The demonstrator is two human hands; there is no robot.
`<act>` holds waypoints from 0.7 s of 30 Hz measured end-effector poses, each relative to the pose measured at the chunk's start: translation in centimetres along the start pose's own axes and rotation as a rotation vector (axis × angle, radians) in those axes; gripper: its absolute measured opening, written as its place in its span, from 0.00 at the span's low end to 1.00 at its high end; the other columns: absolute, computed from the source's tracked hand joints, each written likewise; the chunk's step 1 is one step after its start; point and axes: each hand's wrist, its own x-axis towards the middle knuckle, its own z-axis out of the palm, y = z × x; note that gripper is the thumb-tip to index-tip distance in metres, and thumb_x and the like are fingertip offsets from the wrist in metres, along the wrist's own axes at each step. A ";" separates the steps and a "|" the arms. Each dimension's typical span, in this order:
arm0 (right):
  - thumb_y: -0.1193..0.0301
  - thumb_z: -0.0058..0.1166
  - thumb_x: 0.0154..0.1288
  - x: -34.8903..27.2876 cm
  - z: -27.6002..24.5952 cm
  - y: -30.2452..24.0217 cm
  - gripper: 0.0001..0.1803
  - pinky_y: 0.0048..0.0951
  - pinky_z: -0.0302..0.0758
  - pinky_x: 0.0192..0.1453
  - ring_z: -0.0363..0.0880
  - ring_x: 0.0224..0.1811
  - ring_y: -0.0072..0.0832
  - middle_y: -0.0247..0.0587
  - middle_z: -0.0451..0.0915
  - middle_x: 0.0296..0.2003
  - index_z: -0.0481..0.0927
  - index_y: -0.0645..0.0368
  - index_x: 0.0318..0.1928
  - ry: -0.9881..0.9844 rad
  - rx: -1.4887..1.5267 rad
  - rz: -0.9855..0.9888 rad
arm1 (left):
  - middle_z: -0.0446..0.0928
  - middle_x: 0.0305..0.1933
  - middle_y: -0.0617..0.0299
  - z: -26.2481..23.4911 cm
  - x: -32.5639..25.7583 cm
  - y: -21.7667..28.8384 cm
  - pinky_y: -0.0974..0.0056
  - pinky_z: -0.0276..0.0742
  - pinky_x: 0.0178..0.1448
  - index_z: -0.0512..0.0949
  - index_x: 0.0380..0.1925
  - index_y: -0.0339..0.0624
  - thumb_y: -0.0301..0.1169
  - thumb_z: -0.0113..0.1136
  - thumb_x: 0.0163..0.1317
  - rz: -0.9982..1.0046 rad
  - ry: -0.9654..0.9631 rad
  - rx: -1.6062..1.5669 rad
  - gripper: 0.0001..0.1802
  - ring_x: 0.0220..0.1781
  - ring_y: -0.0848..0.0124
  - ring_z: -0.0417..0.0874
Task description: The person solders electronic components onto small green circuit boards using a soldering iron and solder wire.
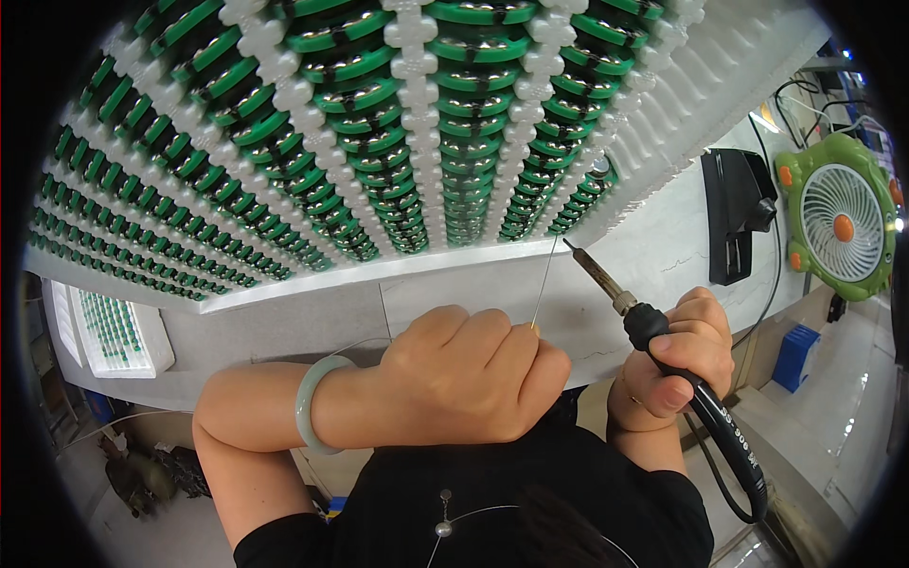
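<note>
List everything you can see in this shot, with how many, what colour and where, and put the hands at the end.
foam tray: one, white, filling the upper bench
round parts: too many to count, green with silver tops, in rows in the foam tray
second tray: one, white with green parts, far left
workbench: one, pale grey, across the middle
soldering iron: one, black handle with metal tip, pointing at the tray edge
solder wire: one, thin, silver, beside the iron tip
iron stand: one, black, right of the tray
desk fan: one, green with orange knobs, far right
bangle: one, pale green, left wrist
left hand: pinching the solder wire
right hand: gripping the soldering iron
</note>
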 end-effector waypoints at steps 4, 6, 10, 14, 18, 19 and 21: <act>0.48 0.40 0.61 0.0 0.2 0.2 0.26 0.23 0.49 0.18 0.53 0.13 0.22 0.29 0.55 0.10 0.66 0.57 0.19 0.004 -0.010 -0.027 | 0.46 0.11 0.69 1.1 0.0 -0.1 0.74 0.44 0.15 0.55 0.08 0.48 0.28 0.51 0.31 0.006 0.116 0.063 0.13 0.13 0.78 0.52; 0.48 0.39 0.61 -0.1 0.3 0.2 0.26 0.23 0.49 0.19 0.52 0.13 0.22 0.29 0.55 0.10 0.66 0.57 0.19 0.007 -0.011 -0.027 | 0.46 0.11 0.69 1.2 -0.1 -0.1 0.74 0.44 0.15 0.55 0.08 0.48 0.28 0.51 0.32 0.000 0.108 0.063 0.13 0.14 0.77 0.52; 0.48 0.39 0.62 0.0 0.3 0.3 0.26 0.23 0.48 0.19 0.52 0.14 0.22 0.29 0.55 0.10 0.66 0.57 0.19 -0.007 -0.005 -0.026 | 0.47 0.11 0.70 1.1 -0.1 0.0 0.74 0.45 0.15 0.55 0.08 0.48 0.28 0.51 0.32 -0.008 0.086 0.056 0.13 0.14 0.77 0.53; 0.46 0.40 0.60 0.0 0.4 0.3 0.27 0.23 0.48 0.19 0.52 0.14 0.22 0.29 0.56 0.10 0.67 0.57 0.20 -0.024 -0.003 -0.010 | 0.47 0.11 0.69 1.1 -0.1 0.0 0.74 0.45 0.15 0.55 0.08 0.47 0.28 0.51 0.32 -0.011 0.079 0.051 0.13 0.14 0.77 0.53; 0.45 0.41 0.59 -0.1 0.6 0.3 0.27 0.23 0.49 0.19 0.52 0.14 0.22 0.29 0.57 0.10 0.68 0.57 0.20 -0.030 -0.012 0.007 | 0.47 0.11 0.69 1.2 -0.1 0.0 0.74 0.45 0.15 0.56 0.08 0.47 0.28 0.51 0.32 -0.013 0.067 0.051 0.13 0.14 0.77 0.54; 0.45 0.41 0.59 0.0 0.6 0.2 0.27 0.23 0.49 0.19 0.52 0.14 0.22 0.29 0.57 0.10 0.68 0.57 0.20 -0.035 -0.018 0.013 | 0.47 0.11 0.69 1.2 -0.2 0.0 0.73 0.46 0.15 0.55 0.08 0.47 0.28 0.51 0.31 -0.015 0.063 0.049 0.13 0.14 0.77 0.54; 0.45 0.41 0.59 0.0 0.6 0.2 0.27 0.23 0.49 0.19 0.53 0.14 0.22 0.29 0.57 0.09 0.68 0.57 0.20 -0.042 -0.023 0.019 | 0.47 0.11 0.69 1.2 -0.2 0.0 0.73 0.46 0.15 0.55 0.08 0.48 0.28 0.51 0.31 -0.019 0.062 0.043 0.13 0.14 0.77 0.54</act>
